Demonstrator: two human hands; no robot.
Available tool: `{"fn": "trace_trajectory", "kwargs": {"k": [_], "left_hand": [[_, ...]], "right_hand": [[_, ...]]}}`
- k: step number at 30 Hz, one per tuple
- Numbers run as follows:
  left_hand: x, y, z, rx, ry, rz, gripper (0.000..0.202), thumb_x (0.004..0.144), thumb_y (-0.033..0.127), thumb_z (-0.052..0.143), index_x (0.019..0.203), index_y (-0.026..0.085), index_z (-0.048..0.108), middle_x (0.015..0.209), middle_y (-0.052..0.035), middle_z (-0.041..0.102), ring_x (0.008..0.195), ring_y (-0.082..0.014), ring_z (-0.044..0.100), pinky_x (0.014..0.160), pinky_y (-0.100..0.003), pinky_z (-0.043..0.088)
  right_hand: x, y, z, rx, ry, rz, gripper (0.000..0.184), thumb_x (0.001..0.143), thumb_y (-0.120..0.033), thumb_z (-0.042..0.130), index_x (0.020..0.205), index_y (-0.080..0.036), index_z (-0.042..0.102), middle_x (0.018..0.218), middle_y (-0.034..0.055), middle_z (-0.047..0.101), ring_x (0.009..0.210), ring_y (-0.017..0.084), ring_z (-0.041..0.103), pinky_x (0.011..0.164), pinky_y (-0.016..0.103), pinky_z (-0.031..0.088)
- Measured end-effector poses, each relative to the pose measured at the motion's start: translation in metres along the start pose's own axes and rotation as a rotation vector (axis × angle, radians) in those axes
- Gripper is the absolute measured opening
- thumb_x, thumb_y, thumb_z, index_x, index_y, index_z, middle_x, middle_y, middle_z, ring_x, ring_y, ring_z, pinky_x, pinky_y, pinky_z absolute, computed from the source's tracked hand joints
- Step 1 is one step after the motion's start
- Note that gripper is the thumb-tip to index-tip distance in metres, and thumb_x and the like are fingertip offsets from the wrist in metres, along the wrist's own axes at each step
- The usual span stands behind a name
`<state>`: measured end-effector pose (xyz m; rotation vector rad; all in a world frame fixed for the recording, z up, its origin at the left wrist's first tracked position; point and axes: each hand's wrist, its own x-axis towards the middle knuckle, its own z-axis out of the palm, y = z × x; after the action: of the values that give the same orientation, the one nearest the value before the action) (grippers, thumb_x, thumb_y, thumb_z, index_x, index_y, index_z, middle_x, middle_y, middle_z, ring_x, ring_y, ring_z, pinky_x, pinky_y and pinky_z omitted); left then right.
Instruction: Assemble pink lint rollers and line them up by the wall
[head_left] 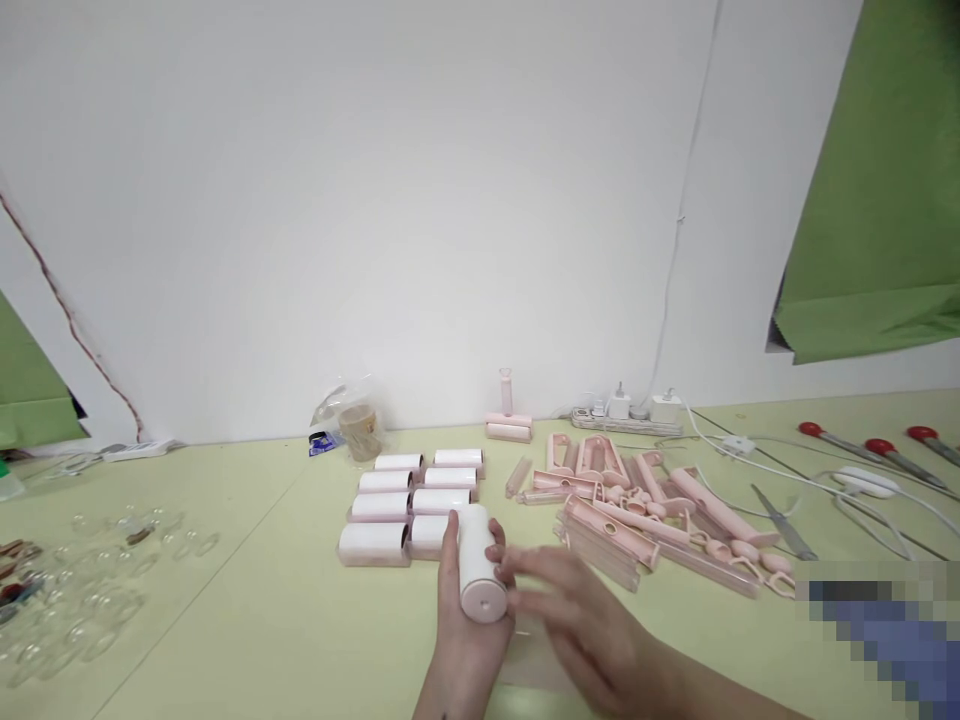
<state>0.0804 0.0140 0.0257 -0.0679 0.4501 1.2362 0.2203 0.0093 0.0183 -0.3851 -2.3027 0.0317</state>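
My left hand (461,630) is wrapped round a white lint roller roll (478,565), its pink end cap facing me. My right hand (577,615) is just right of it, fingers blurred by motion and reaching toward the roll's end; whether they touch it is unclear. Behind the held roll lie several more white rolls (416,500) in two rows on the pale green table (262,620). A heap of pink plastic roller parts (645,505) lies to the right of my hands.
An assembled pink roller (508,420) stands by the wall. A power strip with chargers (626,415) and white cables run along the back right. Scissors (784,522) and red-handled tools (874,450) lie at right. Clear plastic pieces (105,580) are scattered at left, beside a plastic bag (349,420).
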Motion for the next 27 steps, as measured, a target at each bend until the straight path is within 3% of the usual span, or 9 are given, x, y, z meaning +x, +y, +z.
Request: {"fn": "trace_trajectory", "kwargs": {"k": [2, 4, 7, 9, 13, 16, 21, 24, 27], "left_hand": [[0.0, 0.005, 0.0, -0.034, -0.07, 0.077, 0.023, 0.085, 0.034, 0.043, 0.085, 0.013, 0.052, 0.066, -0.0007, 0.056, 0.043, -0.0029, 0.048, 0.038, -0.011, 0.04], [0.001, 0.008, 0.0, -0.01, -0.095, 0.15, 0.02, 0.085, 0.032, 0.042, 0.087, 0.015, 0.05, 0.068, -0.0004, 0.054, 0.042, -0.0027, 0.046, 0.036, -0.011, 0.039], [0.005, 0.008, -0.002, 0.065, -0.074, 0.238, 0.015, 0.082, 0.03, 0.046, 0.087, 0.016, 0.049, 0.066, 0.0012, 0.052, 0.04, -0.003, 0.044, 0.034, -0.011, 0.037], [0.009, 0.007, -0.003, 0.094, -0.056, 0.28, 0.014, 0.081, 0.029, 0.049, 0.086, 0.016, 0.048, 0.066, 0.0016, 0.051, 0.039, -0.003, 0.044, 0.033, -0.012, 0.036], [0.013, 0.001, -0.005, 0.212, 0.039, 0.487, 0.021, 0.077, 0.031, 0.055, 0.091, 0.019, 0.046, 0.068, 0.0018, 0.053, 0.043, -0.0058, 0.05, 0.039, -0.016, 0.043], [0.015, -0.007, -0.006, 0.325, 0.08, 0.641, 0.034, 0.075, 0.035, 0.058, 0.103, 0.025, 0.04, 0.07, 0.0033, 0.055, 0.055, -0.0108, 0.059, 0.06, -0.027, 0.053], [0.012, -0.025, -0.008, 0.444, 0.052, 0.6, 0.043, 0.076, 0.042, 0.056, 0.112, 0.03, 0.037, 0.085, -0.0003, 0.06, 0.083, -0.0159, 0.062, 0.07, -0.025, 0.051], [0.01, -0.03, -0.009, 0.502, 0.049, 0.586, 0.047, 0.075, 0.044, 0.056, 0.115, 0.032, 0.036, 0.094, -0.0011, 0.061, 0.083, -0.0153, 0.062, 0.067, -0.022, 0.051], [0.009, -0.032, -0.009, 0.523, 0.07, 0.597, 0.049, 0.075, 0.045, 0.055, 0.118, 0.035, 0.033, 0.101, -0.0011, 0.06, 0.086, -0.0156, 0.061, 0.066, -0.021, 0.051]], "right_hand": [[0.005, 0.017, 0.005, 0.019, 0.029, 0.311, 0.034, 0.084, -0.011, 0.028, 0.111, -0.02, 0.045, 0.111, 0.0113, 0.058, 0.106, 0.02, 0.051, 0.086, 0.036, 0.04], [0.009, 0.038, 0.012, 0.01, -0.112, 0.54, 0.022, 0.083, -0.02, 0.039, 0.096, -0.02, 0.056, 0.096, 0.0097, 0.063, 0.094, 0.024, 0.056, 0.081, 0.039, 0.039], [0.011, 0.066, 0.025, 0.04, -0.262, 0.623, 0.011, 0.06, -0.026, 0.068, 0.066, -0.019, 0.062, 0.069, 0.0073, 0.065, 0.076, 0.03, 0.059, 0.072, 0.041, 0.039], [0.009, 0.076, 0.029, 0.085, -0.285, 0.676, 0.012, 0.056, -0.026, 0.07, 0.056, -0.019, 0.06, 0.057, 0.0052, 0.061, 0.066, 0.028, 0.059, 0.066, 0.039, 0.04], [0.006, 0.07, 0.014, 0.21, -0.174, 0.787, 0.027, 0.08, -0.039, 0.044, 0.088, -0.019, 0.062, 0.083, 0.0084, 0.065, 0.077, 0.027, 0.059, 0.067, 0.037, 0.042], [0.013, 0.049, -0.002, 0.36, -0.049, 0.865, 0.043, 0.088, -0.046, 0.025, 0.121, -0.023, 0.042, 0.109, 0.0072, 0.057, 0.089, 0.023, 0.057, 0.069, 0.033, 0.045], [0.025, 0.011, 0.005, 0.845, 0.17, 0.964, 0.044, 0.082, -0.051, 0.044, 0.115, -0.021, 0.044, 0.111, 0.0072, 0.053, 0.094, 0.022, 0.055, 0.076, 0.032, 0.046], [0.024, 0.004, 0.017, 0.826, 0.281, 0.974, 0.04, 0.083, -0.05, 0.04, 0.111, -0.022, 0.045, 0.11, 0.0064, 0.051, 0.102, 0.023, 0.05, 0.08, 0.032, 0.045], [0.021, 0.004, 0.017, 0.773, 0.249, 0.936, 0.036, 0.086, -0.048, 0.037, 0.108, -0.023, 0.049, 0.104, 0.0044, 0.052, 0.103, 0.021, 0.049, 0.086, 0.031, 0.041]]}}
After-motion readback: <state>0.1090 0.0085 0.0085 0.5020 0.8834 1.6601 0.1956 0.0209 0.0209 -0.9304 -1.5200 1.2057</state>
